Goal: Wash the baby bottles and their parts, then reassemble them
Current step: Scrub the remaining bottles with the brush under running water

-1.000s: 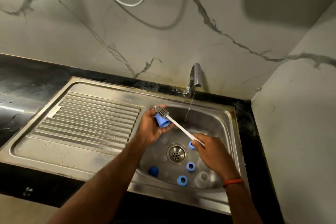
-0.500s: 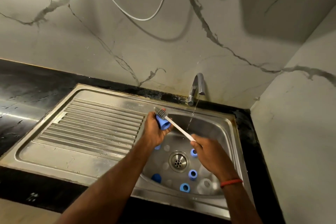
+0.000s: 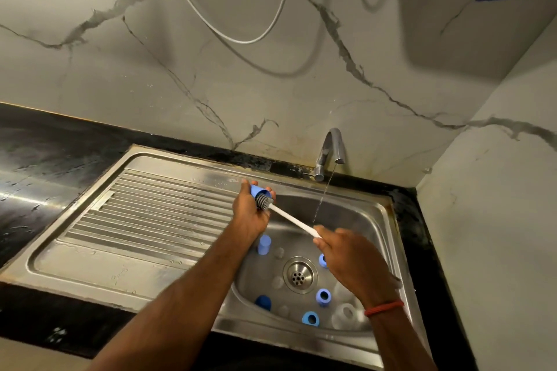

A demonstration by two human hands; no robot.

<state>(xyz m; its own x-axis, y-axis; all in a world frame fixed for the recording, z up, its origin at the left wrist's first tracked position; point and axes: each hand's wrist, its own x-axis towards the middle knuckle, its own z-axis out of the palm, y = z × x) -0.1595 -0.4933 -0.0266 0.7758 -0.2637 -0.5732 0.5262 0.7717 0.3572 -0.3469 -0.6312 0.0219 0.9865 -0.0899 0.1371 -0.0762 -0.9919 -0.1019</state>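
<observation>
Holding a blue cap in its curled fingers, the left hand is raised over the left edge of the sink basin. The grey bristle head of a bottle brush touches the open side of this cap. The white handle of the brush goes down and to the right, into the right hand, which is closed around its far end. On the right wrist there is a red thread band.

A thin stream of water falls from the tap just behind the right hand and does not touch the cap. Below the left hand, a light blue cap stands in the basin. A dark blue cap lies near the left forearm. A blue ring and another blue ring lie below the right hand, near the drain, and a third blue ring is partly hidden by the right hand. A clear bottle lies just beside the right wrist. Small clear parts are also in the basin, but they are too faint to name. To the left of the left hand are the ribbed draining board and the black counter.
</observation>
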